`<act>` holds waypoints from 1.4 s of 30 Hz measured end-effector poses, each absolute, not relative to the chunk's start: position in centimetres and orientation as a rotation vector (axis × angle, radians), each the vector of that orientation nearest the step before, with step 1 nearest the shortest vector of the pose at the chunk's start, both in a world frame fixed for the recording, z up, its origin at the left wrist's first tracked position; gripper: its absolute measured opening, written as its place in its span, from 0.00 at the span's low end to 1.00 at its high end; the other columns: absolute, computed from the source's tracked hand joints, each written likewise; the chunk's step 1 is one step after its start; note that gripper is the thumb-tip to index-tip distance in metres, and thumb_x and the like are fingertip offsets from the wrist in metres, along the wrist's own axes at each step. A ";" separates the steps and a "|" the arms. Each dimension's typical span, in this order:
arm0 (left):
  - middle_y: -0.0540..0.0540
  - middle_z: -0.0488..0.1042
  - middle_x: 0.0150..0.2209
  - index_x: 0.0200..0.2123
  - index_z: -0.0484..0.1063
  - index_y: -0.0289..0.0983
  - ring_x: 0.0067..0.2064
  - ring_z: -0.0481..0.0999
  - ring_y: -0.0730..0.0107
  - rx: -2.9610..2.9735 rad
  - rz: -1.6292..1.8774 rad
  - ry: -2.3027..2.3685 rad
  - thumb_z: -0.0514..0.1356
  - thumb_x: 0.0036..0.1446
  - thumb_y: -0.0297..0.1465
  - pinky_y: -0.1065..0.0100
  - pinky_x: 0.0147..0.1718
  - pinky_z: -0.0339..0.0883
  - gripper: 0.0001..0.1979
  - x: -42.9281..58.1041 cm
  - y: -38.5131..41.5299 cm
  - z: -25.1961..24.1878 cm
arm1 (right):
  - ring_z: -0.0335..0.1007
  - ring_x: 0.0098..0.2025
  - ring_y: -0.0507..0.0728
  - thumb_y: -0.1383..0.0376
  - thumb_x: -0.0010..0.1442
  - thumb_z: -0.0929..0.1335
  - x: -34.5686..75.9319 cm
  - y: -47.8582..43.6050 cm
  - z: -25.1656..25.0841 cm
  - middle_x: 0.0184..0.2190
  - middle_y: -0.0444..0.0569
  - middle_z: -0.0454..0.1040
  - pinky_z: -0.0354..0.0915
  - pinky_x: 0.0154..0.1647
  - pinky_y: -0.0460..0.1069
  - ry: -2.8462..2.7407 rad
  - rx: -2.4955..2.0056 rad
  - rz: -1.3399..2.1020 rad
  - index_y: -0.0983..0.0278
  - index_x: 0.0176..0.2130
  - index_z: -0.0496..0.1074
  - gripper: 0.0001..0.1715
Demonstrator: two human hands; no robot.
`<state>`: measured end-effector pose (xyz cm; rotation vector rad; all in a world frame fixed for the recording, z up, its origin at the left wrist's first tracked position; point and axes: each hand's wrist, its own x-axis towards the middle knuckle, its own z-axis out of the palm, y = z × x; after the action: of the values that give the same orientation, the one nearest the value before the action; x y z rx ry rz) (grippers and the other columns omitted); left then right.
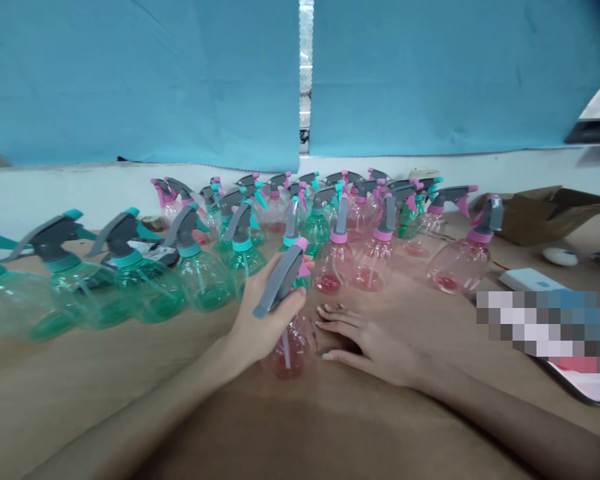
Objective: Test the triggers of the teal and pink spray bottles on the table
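Note:
My left hand (265,307) is wrapped round the neck of a clear pink spray bottle (287,350) with a grey and pink trigger head. The bottle is upright, low over the table or standing on it; I cannot tell which. My right hand (367,340) lies flat on the table just right of that bottle, fingers stretched out, holding nothing. Beyond my hands stand pink spray bottles (333,267) and green spray bottles (203,280), the green ones mostly in a row to the left.
At the right are an open cardboard box (545,213), a white oval object (560,257), a white box (533,280) and a partly blurred-out flat device (587,387). Blue cloth (145,80) hangs behind the wooden table (300,440). More spray bottles crowd the back.

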<state>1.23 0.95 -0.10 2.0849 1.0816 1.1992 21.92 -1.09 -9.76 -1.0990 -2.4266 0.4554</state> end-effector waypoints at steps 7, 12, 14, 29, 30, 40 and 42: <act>0.52 0.74 0.30 0.45 0.69 0.42 0.26 0.70 0.72 2.137 1.234 1.078 0.55 0.51 0.28 0.70 0.27 0.67 0.17 1.2 1.1 -0.2 | 0.54 0.62 0.59 0.50 0.61 0.62 22.0 -1.0 -9.9 0.60 0.50 0.60 0.54 0.61 0.58 -2.421 -1.084 0.442 0.61 0.59 0.60 0.31; 0.51 0.74 0.32 0.45 0.69 0.42 0.28 0.71 0.71 2.134 1.240 1.062 0.55 0.51 0.28 0.70 0.27 0.66 0.17 1.2 1.1 -0.3 | 0.54 0.62 0.58 0.49 0.61 0.62 22.0 -1.0 -10.1 0.61 0.49 0.60 0.53 0.62 0.57 -2.432 -1.098 0.432 0.62 0.59 0.60 0.32; 0.51 0.74 0.31 0.45 0.69 0.42 0.26 0.70 0.72 2.135 1.247 1.062 0.55 0.51 0.28 0.71 0.25 0.65 0.16 1.2 1.1 -0.3 | 0.54 0.62 0.58 0.50 0.62 0.61 21.9 -1.1 -10.1 0.60 0.49 0.60 0.53 0.62 0.57 -2.429 -1.103 0.426 0.61 0.59 0.60 0.31; 0.55 0.65 0.22 0.43 0.67 0.41 0.23 0.63 0.74 2.116 1.190 1.039 0.54 0.51 0.26 0.71 0.22 0.60 0.15 1.2 1.1 -0.3 | 0.54 0.62 0.59 0.50 0.61 0.62 21.9 -1.1 -9.9 0.60 0.50 0.60 0.54 0.61 0.58 -2.427 -1.099 0.432 0.61 0.59 0.60 0.31; 0.55 0.64 0.22 0.42 0.67 0.41 0.22 0.63 0.74 2.113 1.193 1.035 0.54 0.50 0.26 0.71 0.22 0.59 0.14 1.2 1.1 -0.2 | 0.54 0.62 0.59 0.50 0.61 0.62 21.9 -1.1 -9.9 0.60 0.50 0.60 0.54 0.61 0.59 -2.424 -1.100 0.434 0.61 0.59 0.60 0.31; 0.56 0.58 0.19 0.29 0.64 0.40 0.20 0.56 0.75 2.152 1.092 0.959 0.53 0.49 0.25 0.72 0.19 0.51 0.04 0.7 1.1 0.6 | 0.53 0.62 0.58 0.49 0.61 0.62 21.9 -1.1 -9.7 0.61 0.49 0.59 0.53 0.62 0.57 -2.437 -1.122 0.451 0.61 0.60 0.60 0.32; 0.56 0.59 0.19 0.28 0.63 0.40 0.20 0.57 0.75 2.157 1.099 0.951 0.53 0.49 0.25 0.72 0.19 0.53 0.04 0.7 1.1 0.7 | 0.52 0.63 0.58 0.49 0.61 0.61 21.9 -1.1 -9.7 0.61 0.49 0.59 0.53 0.62 0.57 -2.439 -1.125 0.453 0.60 0.60 0.59 0.32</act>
<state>0.69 1.07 0.65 2.1570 0.9514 1.0988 21.94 -1.12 -9.71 -1.1249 -2.4395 0.4535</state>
